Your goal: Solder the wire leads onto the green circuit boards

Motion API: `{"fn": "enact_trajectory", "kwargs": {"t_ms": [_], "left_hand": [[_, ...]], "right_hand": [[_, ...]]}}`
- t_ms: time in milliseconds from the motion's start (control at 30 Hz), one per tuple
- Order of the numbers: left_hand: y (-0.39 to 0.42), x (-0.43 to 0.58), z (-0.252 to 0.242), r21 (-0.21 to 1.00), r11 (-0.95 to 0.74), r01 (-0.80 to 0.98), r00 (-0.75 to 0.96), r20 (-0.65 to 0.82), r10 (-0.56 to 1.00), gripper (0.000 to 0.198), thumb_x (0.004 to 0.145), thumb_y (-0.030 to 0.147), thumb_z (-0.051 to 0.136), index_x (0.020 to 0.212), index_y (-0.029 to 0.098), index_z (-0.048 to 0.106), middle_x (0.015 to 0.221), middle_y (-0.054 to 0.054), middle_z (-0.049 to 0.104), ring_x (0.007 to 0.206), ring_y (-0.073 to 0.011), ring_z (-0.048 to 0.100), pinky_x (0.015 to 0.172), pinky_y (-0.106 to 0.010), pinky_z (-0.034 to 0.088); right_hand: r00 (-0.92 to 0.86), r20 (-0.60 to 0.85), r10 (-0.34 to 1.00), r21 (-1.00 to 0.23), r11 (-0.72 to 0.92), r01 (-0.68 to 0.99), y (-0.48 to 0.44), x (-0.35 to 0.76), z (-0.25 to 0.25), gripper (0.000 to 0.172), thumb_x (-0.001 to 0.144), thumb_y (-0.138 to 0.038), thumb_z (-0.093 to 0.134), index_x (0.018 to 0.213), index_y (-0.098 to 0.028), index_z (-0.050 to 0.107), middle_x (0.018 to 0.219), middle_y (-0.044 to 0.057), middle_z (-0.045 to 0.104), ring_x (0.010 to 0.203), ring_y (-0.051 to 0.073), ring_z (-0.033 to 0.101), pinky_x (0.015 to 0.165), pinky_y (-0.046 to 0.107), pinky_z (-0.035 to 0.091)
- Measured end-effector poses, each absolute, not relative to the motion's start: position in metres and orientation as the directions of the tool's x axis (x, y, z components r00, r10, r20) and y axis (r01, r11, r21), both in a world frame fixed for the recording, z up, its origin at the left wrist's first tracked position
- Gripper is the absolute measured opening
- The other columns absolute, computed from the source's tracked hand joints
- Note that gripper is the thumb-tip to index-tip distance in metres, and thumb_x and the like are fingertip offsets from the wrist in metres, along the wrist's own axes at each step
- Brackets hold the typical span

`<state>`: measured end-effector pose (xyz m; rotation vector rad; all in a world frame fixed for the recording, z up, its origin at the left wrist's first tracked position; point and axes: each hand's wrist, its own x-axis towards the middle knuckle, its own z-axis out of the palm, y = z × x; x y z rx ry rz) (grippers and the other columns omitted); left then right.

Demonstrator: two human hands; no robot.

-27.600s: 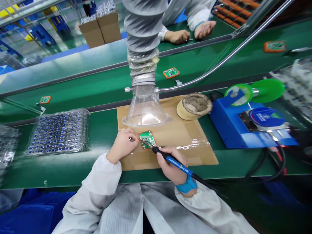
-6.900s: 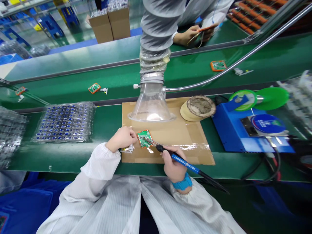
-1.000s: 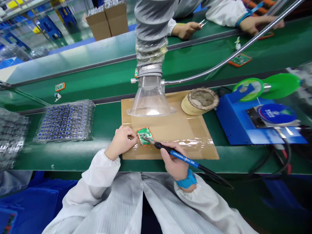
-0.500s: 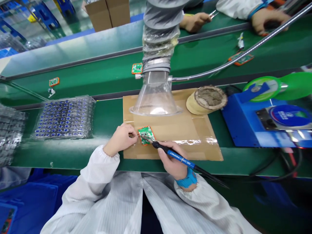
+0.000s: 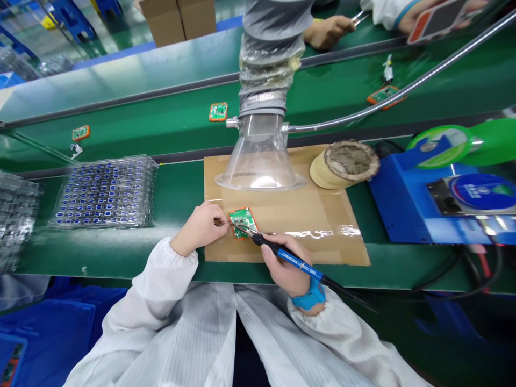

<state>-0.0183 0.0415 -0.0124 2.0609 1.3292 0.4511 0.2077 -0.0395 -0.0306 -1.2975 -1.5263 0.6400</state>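
Note:
A green circuit board [image 5: 244,217] with an orange rim lies on a sheet of brown cardboard [image 5: 306,215]. My right hand [image 5: 288,263] grips a soldering iron [image 5: 296,260] with a blue and black handle. The iron's tip reaches down to the components on the board. At the board's left edge, my left hand [image 5: 203,228] is closed in a pinch. Whatever its fingertips hold is too small and hidden to name. Directly above the board hangs a clear fume extraction hood [image 5: 260,156].
Right of the cardboard stands a blue solder station [image 5: 387,199], with a round yellowish pot [image 5: 342,164] beside it. Clear trays of small blue parts [image 5: 105,193] sit at left. Behind, a green belt [image 5: 161,121] carries several boards. A co-worker's hands [image 5: 328,32] are across it.
Boards on the belt have shifted left. Across the belt, a co-worker's hand has lifted a flat, orange-edged item. My hands, the iron and the board stay nearly the same.

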Motion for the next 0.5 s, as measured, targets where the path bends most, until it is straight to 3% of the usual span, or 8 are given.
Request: {"fn": "enact_trajectory", "kwargs": {"t_ms": [500], "left_hand": [[0.0419, -0.0166, -0.0079, 0.664, -0.256, 0.703, 0.419, -0.095, 0.903, 0.016, 0.078, 0.011, 0.069, 0.064, 0.019, 0.066, 0.079, -0.001, 0.071, 0.085, -0.0185, 0.059, 0.086, -0.034, 0.046]], "right_hand": [[0.061, 0.403, 0.913, -0.839, 0.342, 0.424, -0.0404, 0.2091, -0.0322, 0.007, 0.088, -0.023, 0.068, 0.094, -0.024, 0.067, 0.082, 0.001, 0.072, 0.072, 0.017, 0.071, 0.065, 0.027, 0.057]]}}
